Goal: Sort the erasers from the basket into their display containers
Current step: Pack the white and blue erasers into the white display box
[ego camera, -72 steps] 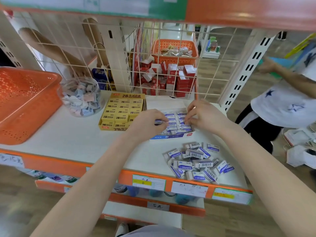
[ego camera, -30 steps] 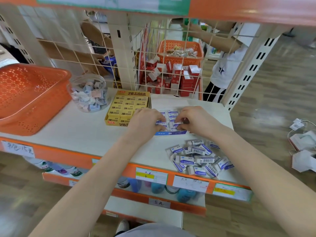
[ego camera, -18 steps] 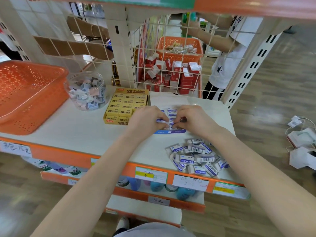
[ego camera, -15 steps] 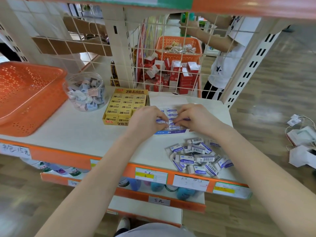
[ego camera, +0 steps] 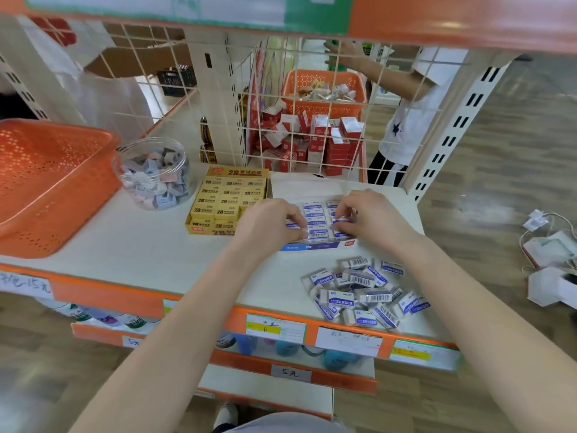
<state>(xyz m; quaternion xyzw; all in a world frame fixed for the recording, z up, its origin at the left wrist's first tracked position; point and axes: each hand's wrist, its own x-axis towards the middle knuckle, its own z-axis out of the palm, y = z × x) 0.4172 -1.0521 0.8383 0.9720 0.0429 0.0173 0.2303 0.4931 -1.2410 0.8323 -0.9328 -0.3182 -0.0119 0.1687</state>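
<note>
A blue and white display box [ego camera: 316,246] on the white shelf holds rows of blue-and-white erasers [ego camera: 317,220]. My left hand [ego camera: 269,225] sits at the box's left side, its curled fingers and thumb pinching an eraser in the left column. At the right side, my right hand [ego camera: 370,217] pinches an eraser in the right column. A loose pile of the same erasers [ego camera: 363,292] lies near the shelf's front right edge. The orange basket [ego camera: 46,185] stands at the far left.
A yellow box of 2B erasers [ego camera: 229,203] touches the display box's left side. A clear jar of small erasers [ego camera: 154,174] stands between it and the basket. A wire grid [ego camera: 312,98] closes the back, with a person [ego camera: 406,114] behind it. Bare shelf [ego camera: 140,245] lies in front.
Both hands have stayed at the blue display box, shifting their fingers slightly among the erasers. The loose pile has not moved. The person behind the grid has stepped over and reached up.
</note>
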